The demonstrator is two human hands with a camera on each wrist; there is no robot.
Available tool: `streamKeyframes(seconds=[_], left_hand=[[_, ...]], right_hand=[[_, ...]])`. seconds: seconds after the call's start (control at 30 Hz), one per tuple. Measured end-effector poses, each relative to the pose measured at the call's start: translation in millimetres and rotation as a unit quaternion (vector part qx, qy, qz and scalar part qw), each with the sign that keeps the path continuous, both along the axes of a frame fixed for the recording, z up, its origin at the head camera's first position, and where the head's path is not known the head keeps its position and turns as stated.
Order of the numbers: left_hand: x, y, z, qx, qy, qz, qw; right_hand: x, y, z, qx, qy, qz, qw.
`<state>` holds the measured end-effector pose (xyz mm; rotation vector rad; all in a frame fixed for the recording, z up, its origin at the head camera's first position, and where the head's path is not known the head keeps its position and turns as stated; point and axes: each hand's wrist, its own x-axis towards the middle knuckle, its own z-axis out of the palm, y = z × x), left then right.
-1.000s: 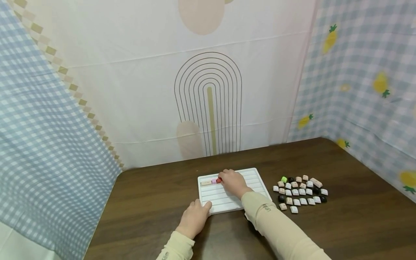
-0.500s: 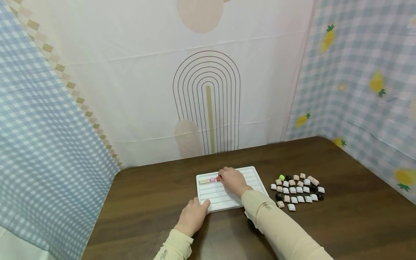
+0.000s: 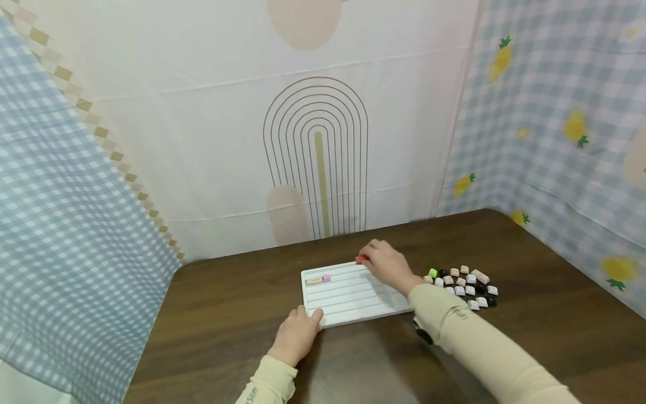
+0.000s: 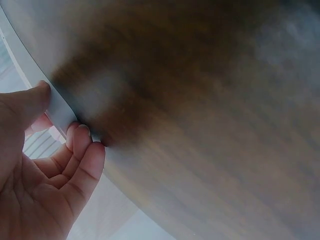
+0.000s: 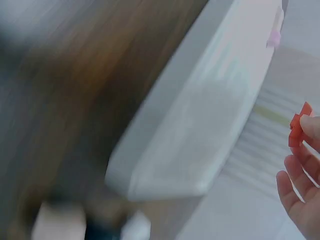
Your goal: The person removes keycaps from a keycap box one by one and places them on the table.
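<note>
My left hand grips the near left corner of a white ridged tray; in the left wrist view thumb and fingers close on the tray's edge. A long beige keycap and a pink keycap lie side by side in the tray's far left row. My right hand is over the tray's far edge and pinches a red keycap. Seen from the right wrist, the red keycap has an uneven outline and is raised above the tray, between thumb and fingertips.
Right of the tray, several loose white, beige and black keycaps lie in rough rows, with a green keycap at their far left. My right forearm hides part of them. Patterned cloths hang behind and beside the brown table.
My right hand has lifted the red keycap out of the tray's far row and moved it right and away. The left hand stays on the tray's corner.
</note>
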<state>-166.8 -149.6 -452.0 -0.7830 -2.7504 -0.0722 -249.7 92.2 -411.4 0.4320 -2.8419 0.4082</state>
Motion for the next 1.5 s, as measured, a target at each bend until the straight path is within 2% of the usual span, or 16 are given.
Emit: streamKeyframes(seconds=[0.17, 0.33, 0.47, 0.53, 0.67, 0.8, 1.0, 1.1, 1.33, 1.5], left_hand=[[0.3, 1.4, -1.0, -0.003, 0.008, 0.004, 1.0], [0.5, 1.1, -1.4, -0.011, 0.017, 0.003, 0.9998], [0.2, 1.1, -0.6, -0.007, 0.026, 0.0, 0.9996], [0.1, 1.2, 0.5, -0.002, 0.028, -0.001, 0.9996], [-1.2, 1.6, 0.6, 0.001, 0.025, -0.004, 0.9997], [-1.6, 1.1, 0.8, 0.006, 0.014, -0.003, 0.9999], [-0.1, 0.8, -0.2, 0.012, 0.014, -0.006, 0.9998], [0.0, -0.3, -1.0, 0.013, 0.013, -0.005, 0.9998], [-0.6, -1.1, -1.6, 0.012, 0.017, -0.003, 0.9998], [-0.5, 0.2, -1.2, 0.009, 0.016, -0.006, 0.9998]], right_hand=[[16.6, 48, 17.2, 0.008, -0.01, -0.01, 0.9999], [39.6, 93, 20.8, 0.019, -0.033, -0.018, 0.9991], [63.4, 123, 15.3, 0.006, -0.068, -0.029, 0.9973], [76.0, 135, 10.2, 0.005, -0.071, -0.028, 0.9971], [99.8, 154, -4.3, 0.025, -0.037, -0.016, 0.9989], [117.5, 162, -19.1, 0.06, 0.001, -0.007, 0.9981], [128.1, 161, -33.6, 0.09, 0.049, 0.002, 0.9947], [128.1, 158, -37.2, 0.098, 0.055, 0.0, 0.9936], [128.8, 155, -38.2, 0.106, 0.043, -0.017, 0.9933], [130.9, 159, -29.9, 0.068, -0.01, -0.048, 0.9964]])
